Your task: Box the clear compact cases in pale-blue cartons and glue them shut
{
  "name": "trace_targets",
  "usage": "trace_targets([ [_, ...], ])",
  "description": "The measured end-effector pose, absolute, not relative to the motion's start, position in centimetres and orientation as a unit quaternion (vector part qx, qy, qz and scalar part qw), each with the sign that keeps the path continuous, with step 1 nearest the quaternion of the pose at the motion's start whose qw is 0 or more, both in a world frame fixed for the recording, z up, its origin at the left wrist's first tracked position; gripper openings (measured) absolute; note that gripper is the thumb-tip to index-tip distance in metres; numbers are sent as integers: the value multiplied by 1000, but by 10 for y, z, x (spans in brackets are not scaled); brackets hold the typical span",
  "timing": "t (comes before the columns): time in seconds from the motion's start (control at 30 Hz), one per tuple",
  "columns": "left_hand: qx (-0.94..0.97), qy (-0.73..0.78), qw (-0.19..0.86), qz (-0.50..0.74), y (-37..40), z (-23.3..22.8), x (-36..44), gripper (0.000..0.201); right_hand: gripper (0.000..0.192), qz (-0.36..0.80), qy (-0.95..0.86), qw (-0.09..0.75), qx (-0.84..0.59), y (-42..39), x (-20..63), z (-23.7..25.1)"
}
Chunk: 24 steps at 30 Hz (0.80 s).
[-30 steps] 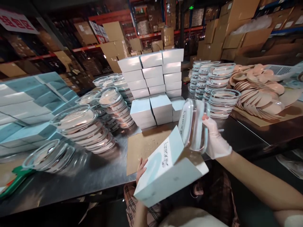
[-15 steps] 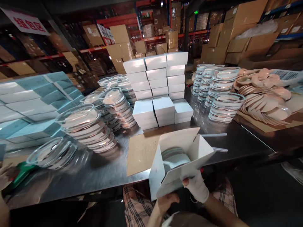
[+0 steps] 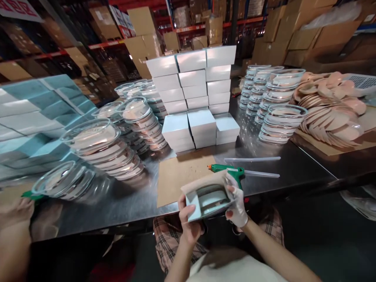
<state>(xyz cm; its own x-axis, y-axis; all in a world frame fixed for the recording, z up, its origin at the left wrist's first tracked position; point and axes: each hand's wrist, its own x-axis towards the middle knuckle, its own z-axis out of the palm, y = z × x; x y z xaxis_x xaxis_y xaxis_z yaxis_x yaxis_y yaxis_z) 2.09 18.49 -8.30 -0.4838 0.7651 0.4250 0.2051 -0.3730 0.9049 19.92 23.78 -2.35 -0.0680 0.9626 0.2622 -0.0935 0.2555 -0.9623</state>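
Observation:
Both of my hands hold a small white cardboard box (image 3: 193,200) just above the table's front edge. My bare left hand (image 3: 188,221) grips its left end, with thumb and fingers on the side panel. At the right end my right hand (image 3: 237,207), in a whitish glove with some fingertips bare, closes on the wall. The box is tilted with its opening towards me, and a rounded, pale, glassy object (image 3: 213,197) shows inside. Just behind it lies a green glue gun (image 3: 227,169) with an orange tip, beside two clear glue sticks (image 3: 252,159). A brown cardboard sheet (image 3: 172,182) lies underneath.
Stacked white boxes (image 3: 192,84) stand at the back middle. Stacks of glass dishes (image 3: 102,149) rise on the left, more glass stacks (image 3: 282,121) on the right. Beige curved pieces (image 3: 329,113) pile at far right. Another person's hand (image 3: 19,211) is at far left.
The box has been raised and turned so its opening faces me more. My left hand has moved up from below onto its left end. The glue gun has come into view behind it.

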Motion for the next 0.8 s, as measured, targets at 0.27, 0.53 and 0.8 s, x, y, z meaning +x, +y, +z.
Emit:
trace_targets([
  [0.27, 421, 496, 175, 739, 177, -76, 22, 66, 49, 458, -483, 643, -378, 231, 180, 24],
  [0.53, 575, 519, 76, 628, 187, -93, -12, 65, 31, 341, -567, 464, -590, 257, 234, 22],
  [0.8, 505, 532, 48, 678, 180, -64, 4, 46, 24, 369, -538, 237, -720, 299, 246, 1],
])
